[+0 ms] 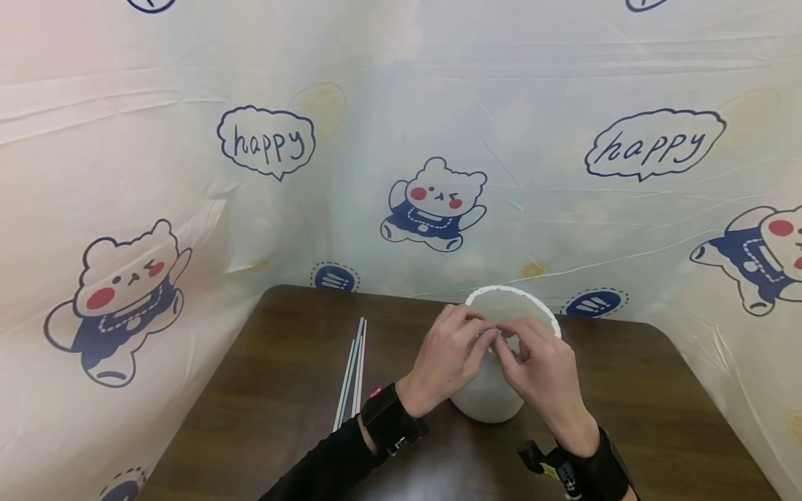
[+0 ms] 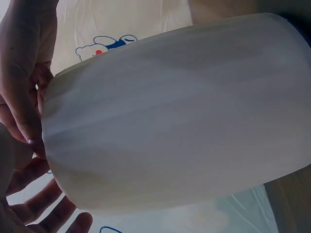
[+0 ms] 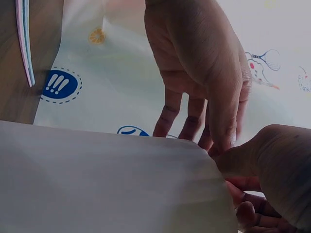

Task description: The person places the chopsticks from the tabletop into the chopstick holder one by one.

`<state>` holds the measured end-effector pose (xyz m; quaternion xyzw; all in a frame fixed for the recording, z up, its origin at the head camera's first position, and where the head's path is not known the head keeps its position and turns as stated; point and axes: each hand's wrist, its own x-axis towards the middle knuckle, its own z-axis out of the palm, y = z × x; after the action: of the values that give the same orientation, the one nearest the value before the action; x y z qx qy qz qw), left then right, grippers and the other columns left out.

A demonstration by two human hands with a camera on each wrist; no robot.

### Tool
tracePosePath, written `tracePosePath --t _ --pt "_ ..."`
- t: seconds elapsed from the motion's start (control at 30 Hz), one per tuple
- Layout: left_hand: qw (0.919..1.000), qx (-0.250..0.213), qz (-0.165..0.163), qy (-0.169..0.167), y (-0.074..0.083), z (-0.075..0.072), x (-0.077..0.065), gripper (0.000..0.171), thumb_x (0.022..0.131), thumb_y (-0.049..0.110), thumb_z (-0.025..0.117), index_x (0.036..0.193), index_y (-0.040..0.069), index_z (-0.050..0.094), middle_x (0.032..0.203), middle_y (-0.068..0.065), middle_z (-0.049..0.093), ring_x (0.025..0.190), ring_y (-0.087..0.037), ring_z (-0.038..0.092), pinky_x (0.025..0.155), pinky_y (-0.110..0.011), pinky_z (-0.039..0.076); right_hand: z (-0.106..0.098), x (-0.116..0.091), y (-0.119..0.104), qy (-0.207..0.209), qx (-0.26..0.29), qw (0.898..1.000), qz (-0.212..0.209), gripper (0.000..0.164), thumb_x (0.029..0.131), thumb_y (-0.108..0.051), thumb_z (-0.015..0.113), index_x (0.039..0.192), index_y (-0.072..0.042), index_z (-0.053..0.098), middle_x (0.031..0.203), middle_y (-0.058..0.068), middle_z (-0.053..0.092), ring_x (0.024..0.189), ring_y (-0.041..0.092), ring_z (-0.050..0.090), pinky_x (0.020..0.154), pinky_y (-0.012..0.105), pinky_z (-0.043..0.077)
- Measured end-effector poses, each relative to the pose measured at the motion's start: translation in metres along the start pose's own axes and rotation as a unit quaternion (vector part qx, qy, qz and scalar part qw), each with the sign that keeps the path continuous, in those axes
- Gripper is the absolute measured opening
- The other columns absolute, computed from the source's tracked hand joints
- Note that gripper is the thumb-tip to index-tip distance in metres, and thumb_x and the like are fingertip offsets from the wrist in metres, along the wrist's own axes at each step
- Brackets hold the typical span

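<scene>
A pale grey-white, open-topped cylinder (image 1: 491, 400) with a white rim stands on the table. Its smooth side fills much of the left wrist view, where the cylinder (image 2: 175, 116) looks slightly tapered. My left hand (image 1: 446, 355) and right hand (image 1: 544, 362) meet at the near edge of its opening. Thumbs and fingertips of both hands pinch the rim close together. In the right wrist view the cylinder's wall (image 3: 107, 184) runs up to the touching thumbs. Whether anything small lies between the fingertips is hidden.
Several thin pastel sticks (image 1: 351, 376) lie on the brown wooden table (image 1: 282, 383), left of my left forearm. A printed curtain (image 1: 351, 174) with bears and "happy" bubbles closes off the back and sides. Black bands with cameras circle both wrists.
</scene>
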<state>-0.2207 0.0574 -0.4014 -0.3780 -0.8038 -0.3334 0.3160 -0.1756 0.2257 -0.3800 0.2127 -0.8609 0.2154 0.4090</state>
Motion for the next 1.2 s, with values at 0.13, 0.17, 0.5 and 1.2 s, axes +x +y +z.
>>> tracePosePath --t 0.13,0.17,0.5,1.2 --pt "1.0 0.005 0.005 0.003 -0.001 -0.002 0.001 0.021 0.104 0.025 0.059 0.104 0.014 0.076 0.108 -0.002 0.069 0.102 -0.016 0.059 0.085 -0.024 0.05 0.0 0.001 -0.001 0.003 0.005 1.0 -0.007 0.026 0.074 -0.001 0.086 0.097 -0.005 0.075 0.08 0.003 0.065 0.06 -0.001 0.038 0.052 0.012 0.029" --pt "1.0 0.006 0.005 0.004 -0.001 -0.003 0.001 0.021 0.103 0.026 0.059 0.104 0.013 0.076 0.107 -0.002 0.069 0.102 -0.017 0.059 0.086 -0.025 0.051 -0.001 0.002 -0.001 0.004 0.005 1.0 -0.008 0.026 0.074 -0.001 0.085 0.097 -0.005 0.075 0.08 0.003 0.066 0.06 -0.001 0.038 0.053 0.012 0.03" --pt "0.997 0.024 -0.072 0.013 -0.057 -0.029 0.01 0.017 0.099 0.021 0.065 0.108 0.008 0.07 0.106 -0.006 0.075 0.099 -0.02 0.07 0.09 -0.034 0.058 -0.014 0.004 -0.021 0.051 0.1 0.993 -0.038 0.014 0.091 -0.019 0.074 0.096 -0.006 0.074 0.085 0.003 0.069 0.065 0.007 0.046 0.058 0.014 0.037" --pt "0.8626 0.103 -0.468 -0.163 -0.216 -0.022 -0.069 0.018 0.085 0.013 0.078 0.097 0.002 0.072 0.099 -0.016 0.074 0.084 -0.032 0.069 0.072 -0.045 0.056 0.002 -0.014 -0.092 0.022 0.28 0.927 -0.25 0.015 0.096 -0.011 0.066 0.09 0.001 0.072 0.078 0.003 0.066 0.066 0.003 0.059 0.061 0.007 0.047"
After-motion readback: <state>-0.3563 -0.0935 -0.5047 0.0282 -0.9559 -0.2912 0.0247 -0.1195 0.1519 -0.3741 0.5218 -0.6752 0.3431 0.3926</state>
